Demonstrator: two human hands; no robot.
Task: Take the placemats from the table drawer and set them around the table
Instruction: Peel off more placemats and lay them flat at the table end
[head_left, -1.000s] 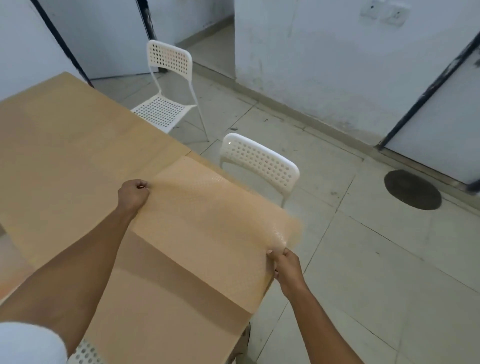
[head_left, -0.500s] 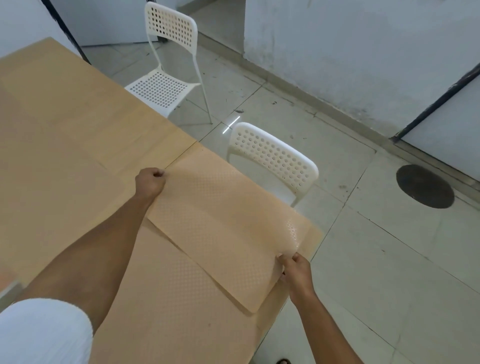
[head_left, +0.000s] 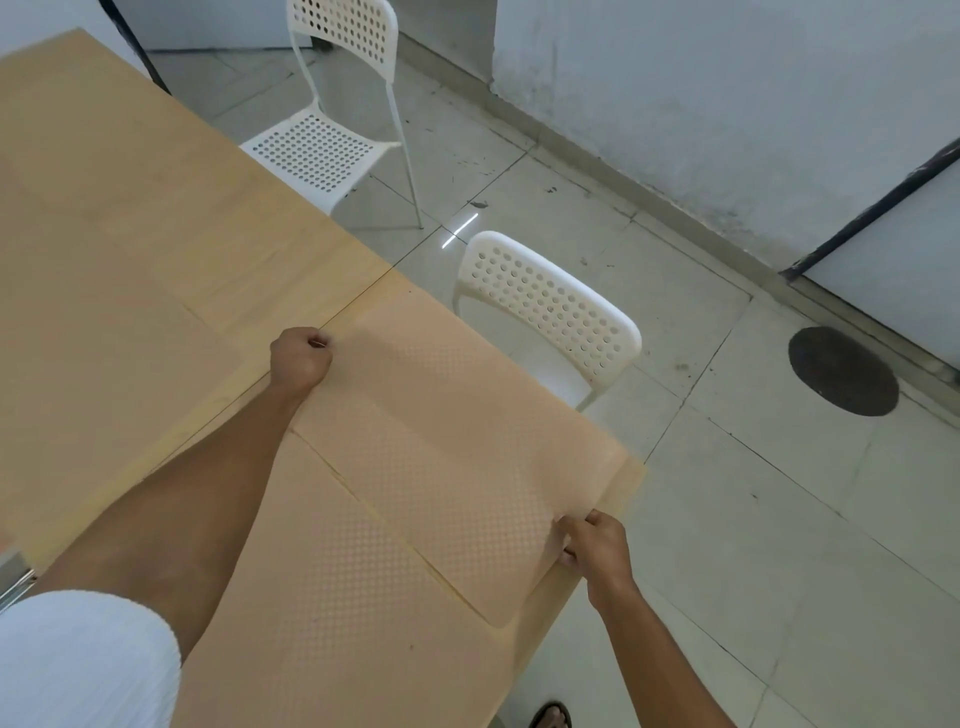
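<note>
— Placemat (head_left: 447, 467) on the counter (head_left: 130, 249)? Where is it?

— It lies at the counter's corner, close to the edge by the white chair (head_left: 550, 306). It is peach with tiny dots all over. One of its ends sits on top of a second placemat (head_left: 332, 623), which lies nearer to the person.

— Who holds it?

— A person does, with both hands. The left hand (head_left: 300, 358) is at the far corner of the top placemat. Its fingers are curled into a fist and pinch the mat's edge. The right hand (head_left: 597, 545) is at the near corner, by the counter's edge. Its fingers are closed on the mat too.

— Is the mat flat?

— Mostly flat. Whether the corners in the hands are lifted off the counter is hard to tell.

— What else can be seen?

— Another white chair (head_left: 322, 145) with holes in it stands farther along the counter. The floor (head_left: 779, 519) has pale tiles, and a dark round spot (head_left: 841, 371) is on it near the wall. A white sleeve (head_left: 78, 660) shows at the bottom left. A sandal (head_left: 550, 716) peeks in at the bottom, on the floor beside the counter.
</note>
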